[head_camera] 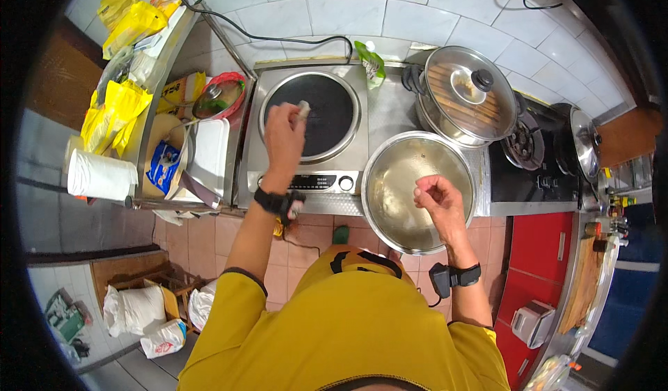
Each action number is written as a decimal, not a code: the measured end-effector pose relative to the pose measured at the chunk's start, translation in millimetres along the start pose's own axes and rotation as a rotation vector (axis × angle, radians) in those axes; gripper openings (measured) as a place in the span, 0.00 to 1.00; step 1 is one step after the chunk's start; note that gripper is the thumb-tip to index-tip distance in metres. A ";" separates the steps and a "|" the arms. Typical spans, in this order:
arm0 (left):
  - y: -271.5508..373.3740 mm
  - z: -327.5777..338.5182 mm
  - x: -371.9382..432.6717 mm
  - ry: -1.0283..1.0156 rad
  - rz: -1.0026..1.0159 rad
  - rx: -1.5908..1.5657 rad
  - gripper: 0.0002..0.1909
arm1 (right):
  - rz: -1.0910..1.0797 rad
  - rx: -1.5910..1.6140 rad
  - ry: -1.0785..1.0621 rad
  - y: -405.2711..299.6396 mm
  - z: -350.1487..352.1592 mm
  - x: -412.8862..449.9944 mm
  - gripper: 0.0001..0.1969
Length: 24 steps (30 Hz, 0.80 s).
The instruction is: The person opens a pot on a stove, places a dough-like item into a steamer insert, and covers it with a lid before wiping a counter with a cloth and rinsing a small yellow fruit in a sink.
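Observation:
Between the fingertips of my left hand (286,135) is a small whitish-grey lump (303,110), blurred and too small to name. That hand is above the black round plate (329,122) of a steel electric cooker (251,153). My right hand (442,203) hovers over a wide stainless steel bowl (389,198), its fingers curled and its thumb close to the index finger. Nothing shows in that hand, but its palm side is partly hidden. The bowl stands at the counter's front edge and has a shiny, wet-looking inside.
A lidded steamer pot (464,101) stands behind the bowl. Right of it are a gas burner (523,139) and a lidded black pan (582,143). A green pouch (370,65) stands near a black cable (271,40). On the left, a metal shelf (180,41) bears yellow packets (112,112).

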State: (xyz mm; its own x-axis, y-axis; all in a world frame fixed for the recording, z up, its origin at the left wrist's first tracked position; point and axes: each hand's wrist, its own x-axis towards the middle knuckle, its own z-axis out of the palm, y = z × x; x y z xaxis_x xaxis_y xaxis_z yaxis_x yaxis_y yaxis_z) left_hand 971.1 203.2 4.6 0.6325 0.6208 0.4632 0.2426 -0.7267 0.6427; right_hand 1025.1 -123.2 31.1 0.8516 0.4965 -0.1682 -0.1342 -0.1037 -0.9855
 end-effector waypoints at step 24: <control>-128.0 77.7 51.9 -0.498 0.036 0.026 0.09 | 0.234 0.444 0.003 8.5 23.6 37.1 0.06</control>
State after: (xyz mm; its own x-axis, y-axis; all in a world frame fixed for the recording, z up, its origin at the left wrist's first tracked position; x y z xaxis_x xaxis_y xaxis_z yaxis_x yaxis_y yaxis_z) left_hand 1030.0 305.6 -101.0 0.9137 0.3839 0.1333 0.2284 -0.7564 0.6129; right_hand 1043.6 -85.4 15.9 0.7743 0.5010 -0.3866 -0.5241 0.1652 -0.8355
